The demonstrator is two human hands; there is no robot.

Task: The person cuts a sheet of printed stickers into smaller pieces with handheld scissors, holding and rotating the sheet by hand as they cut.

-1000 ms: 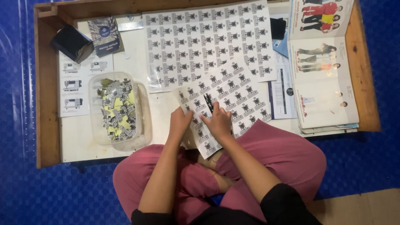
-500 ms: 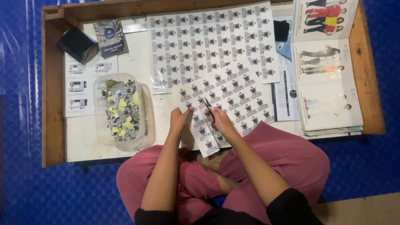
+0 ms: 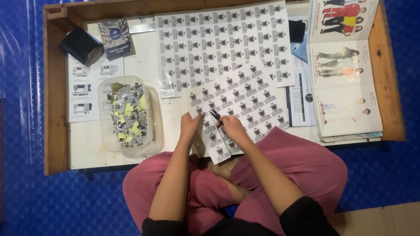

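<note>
Scissors [image 3: 215,116], small and dark, gripped in right hand [image 3: 234,130], fingers curled shut around the handles, blades over a tilted white label sheet [image 3: 240,102] printed with rows of black-and-white stickers. Left hand [image 3: 190,126] pinching that sheet's near-left edge between thumb and fingers, at the front of the low wooden tray table [image 3: 54,109]. Larger matching sheet [image 3: 218,43] lying flat just behind, partly overlapped. Clear plastic tub [image 3: 151,126] of cut labels and yellow scraps to the left. Dark box [image 3: 81,46] and blue booklet [image 3: 114,37] at far left corner. Clothing catalogues [image 3: 345,96] stacked at right.
</note>
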